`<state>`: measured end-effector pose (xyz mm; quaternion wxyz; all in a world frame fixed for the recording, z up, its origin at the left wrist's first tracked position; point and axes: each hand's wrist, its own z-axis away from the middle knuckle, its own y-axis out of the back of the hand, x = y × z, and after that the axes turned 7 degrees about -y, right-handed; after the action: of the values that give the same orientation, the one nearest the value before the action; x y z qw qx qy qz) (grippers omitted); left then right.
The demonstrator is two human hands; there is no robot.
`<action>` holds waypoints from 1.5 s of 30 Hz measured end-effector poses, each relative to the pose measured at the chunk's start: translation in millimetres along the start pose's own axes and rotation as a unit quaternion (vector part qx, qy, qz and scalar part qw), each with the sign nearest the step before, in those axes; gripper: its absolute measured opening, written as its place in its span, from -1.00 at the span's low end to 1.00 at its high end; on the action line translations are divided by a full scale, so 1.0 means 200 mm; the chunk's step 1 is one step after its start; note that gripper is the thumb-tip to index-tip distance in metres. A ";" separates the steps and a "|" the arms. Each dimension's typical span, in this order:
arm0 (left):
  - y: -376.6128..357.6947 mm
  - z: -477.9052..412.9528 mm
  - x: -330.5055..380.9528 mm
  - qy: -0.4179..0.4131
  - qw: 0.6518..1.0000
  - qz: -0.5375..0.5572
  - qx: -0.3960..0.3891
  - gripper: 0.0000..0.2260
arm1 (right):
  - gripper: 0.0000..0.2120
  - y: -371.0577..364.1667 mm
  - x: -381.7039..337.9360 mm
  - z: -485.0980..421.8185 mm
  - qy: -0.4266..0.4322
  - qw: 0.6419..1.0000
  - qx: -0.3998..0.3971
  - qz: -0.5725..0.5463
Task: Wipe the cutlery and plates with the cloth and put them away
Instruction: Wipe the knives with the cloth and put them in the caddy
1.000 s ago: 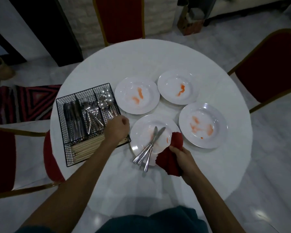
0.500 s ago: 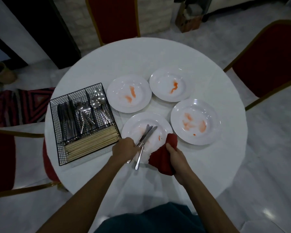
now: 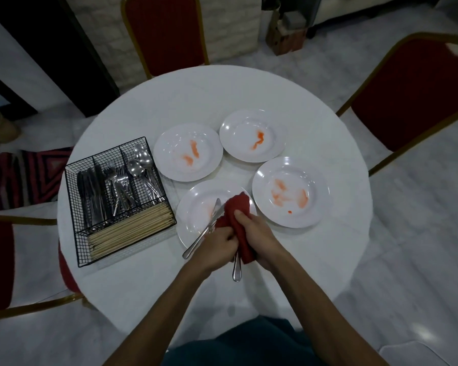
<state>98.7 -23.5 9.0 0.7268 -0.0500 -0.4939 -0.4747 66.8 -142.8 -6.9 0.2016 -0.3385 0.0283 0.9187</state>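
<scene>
Both hands meet at the near plate's (image 3: 193, 220) front edge: left hand (image 3: 217, 245) is curled round a utensil (image 3: 237, 270), handle pointing back at the person, and right hand (image 3: 253, 233) squeezes the red cloth (image 3: 239, 210) round its far end. A knife (image 3: 208, 228) lies slanted on that plate. The wire basket (image 3: 72, 215) left of it holds sorted cutlery and chopsticks.

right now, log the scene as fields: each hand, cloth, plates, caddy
left hand: grips a cutlery handle
right hand: holds the red cloth around that piece
near plate: knife lies across it
smeared orange: far-left plate, far plate, right plate
wire caddy: knives, forks, spoons, chopsticks
</scene>
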 end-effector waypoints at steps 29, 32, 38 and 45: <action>0.37 0.18 0.04 -0.041 0.991 0.010 0.129 -0.67 | -0.74 -0.05 -0.12 0.27 0.024 0.998 -0.046 -0.034; 0.38 0.16 0.03 -0.048 0.982 0.044 0.175 -0.73 | -0.69 -0.09 -0.09 0.30 0.001 0.997 -0.078 0.007; 0.40 0.16 -0.01 -0.043 0.971 0.149 0.181 -0.82 | -0.50 -0.14 -0.05 0.36 -0.075 0.987 -0.133 -0.040; 0.37 0.15 -0.02 -0.035 0.969 0.141 0.201 -0.72 | -0.45 -0.18 -0.03 0.44 -0.063 0.977 -0.196 -0.050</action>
<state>133.6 35.6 49.4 0.7639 0.0109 -0.5922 -0.2562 30.7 -95.4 67.5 0.1787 -0.3138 -0.1822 0.9146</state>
